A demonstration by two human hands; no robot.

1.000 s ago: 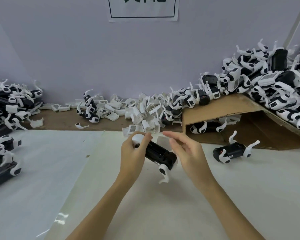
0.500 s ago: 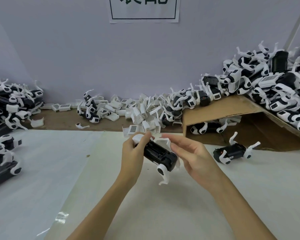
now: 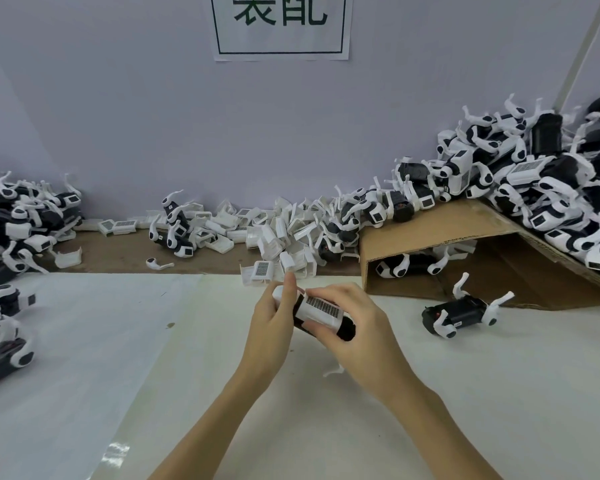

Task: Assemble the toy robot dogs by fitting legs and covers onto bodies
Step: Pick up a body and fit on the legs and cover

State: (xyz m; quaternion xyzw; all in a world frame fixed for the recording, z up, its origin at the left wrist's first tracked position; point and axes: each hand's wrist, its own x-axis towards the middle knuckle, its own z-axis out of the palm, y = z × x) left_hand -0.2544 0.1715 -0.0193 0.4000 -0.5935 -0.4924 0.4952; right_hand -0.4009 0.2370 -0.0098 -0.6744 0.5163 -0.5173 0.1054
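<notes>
Both hands hold one toy dog above the white table. My left hand (image 3: pixel 272 327) grips the far end of its black body (image 3: pixel 345 329), thumb raised. My right hand (image 3: pixel 355 327) wraps over the body from the right, its fingers curled round the white cover (image 3: pixel 321 310), which has a dark grille and sits on top of the body. One white leg tip (image 3: pixel 333 370) pokes out below my right hand. The rest of the body is hidden by my fingers.
A pile of loose white covers (image 3: pixel 284 237) lies along the back wall. Heaps of dogs sit at the left (image 3: pixel 18 216) and on a tilted cardboard sheet (image 3: pixel 444 223) at the right. One black dog body with legs (image 3: pixel 461 313) lies to the right of my hands.
The white cover, held beside the body before, now sits on top of it. My right hand has closed over the cover and body. The camera moved slightly.
</notes>
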